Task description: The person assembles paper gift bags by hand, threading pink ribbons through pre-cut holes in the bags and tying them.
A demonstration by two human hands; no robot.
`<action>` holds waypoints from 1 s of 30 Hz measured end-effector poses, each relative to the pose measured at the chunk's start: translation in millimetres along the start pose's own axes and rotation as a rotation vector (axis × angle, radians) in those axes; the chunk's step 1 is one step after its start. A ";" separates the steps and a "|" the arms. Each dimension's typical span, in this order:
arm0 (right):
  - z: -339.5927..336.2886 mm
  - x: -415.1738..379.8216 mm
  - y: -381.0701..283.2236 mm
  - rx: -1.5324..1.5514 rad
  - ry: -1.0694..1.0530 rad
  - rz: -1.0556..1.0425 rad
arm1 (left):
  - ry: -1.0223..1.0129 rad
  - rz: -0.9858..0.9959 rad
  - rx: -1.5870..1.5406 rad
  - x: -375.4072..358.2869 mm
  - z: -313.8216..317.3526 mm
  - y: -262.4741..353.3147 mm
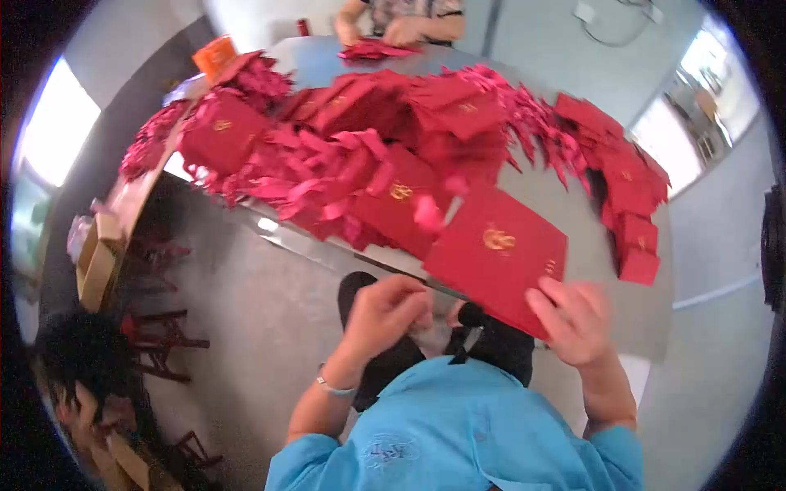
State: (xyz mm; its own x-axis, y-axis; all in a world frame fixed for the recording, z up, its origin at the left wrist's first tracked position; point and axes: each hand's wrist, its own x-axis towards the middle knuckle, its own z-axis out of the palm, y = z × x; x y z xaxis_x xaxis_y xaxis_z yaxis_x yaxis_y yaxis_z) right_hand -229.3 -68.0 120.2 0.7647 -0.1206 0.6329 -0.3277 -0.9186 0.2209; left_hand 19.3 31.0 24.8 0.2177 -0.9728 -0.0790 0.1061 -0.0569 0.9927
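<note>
My right hand (571,319) grips the lower right corner of a flat red square pouch (499,254) with a gold emblem. The pouch lies tilted over the table's front edge, and a small line of gold marks shows near its right side. Below and left of the pouch is my left hand (386,315), its fingers curled in towards the thumb; whether something small sits between them cannot be made out. Just beyond, another red pouch (399,192) with a gold emblem rests among a heap of pink-red ribbons (319,176).
More red pouches with ribbons are piled across the grey table (585,237), with a stack (634,184) on the right. Across the table, another person's hands (401,31) handle red pieces. An orange container (214,56) stands back left. Stools (168,344) and a cardboard box (98,262) are at left.
</note>
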 end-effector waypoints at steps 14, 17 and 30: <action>37.2 -77.5 -5.4 0.018 -0.118 0.107 | 0.102 0.189 0.407 52.7 28.6 26.5; 38.5 -83.1 -10.8 0.004 -0.116 0.111 | 0.012 0.186 0.566 73.2 41.2 25.3; 64.4 -87.2 -36.6 0.248 -0.185 0.081 | -0.054 0.234 1.044 100.6 73.4 18.7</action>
State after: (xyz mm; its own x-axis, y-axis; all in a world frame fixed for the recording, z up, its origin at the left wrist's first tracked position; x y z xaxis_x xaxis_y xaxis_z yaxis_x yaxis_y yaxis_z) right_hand -248.3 -48.1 9.1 0.8371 -0.2425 0.4903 -0.2638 -0.9642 -0.0264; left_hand -28.0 -84.4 42.1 0.0796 -0.9916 0.1021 -0.8205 -0.0071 0.5715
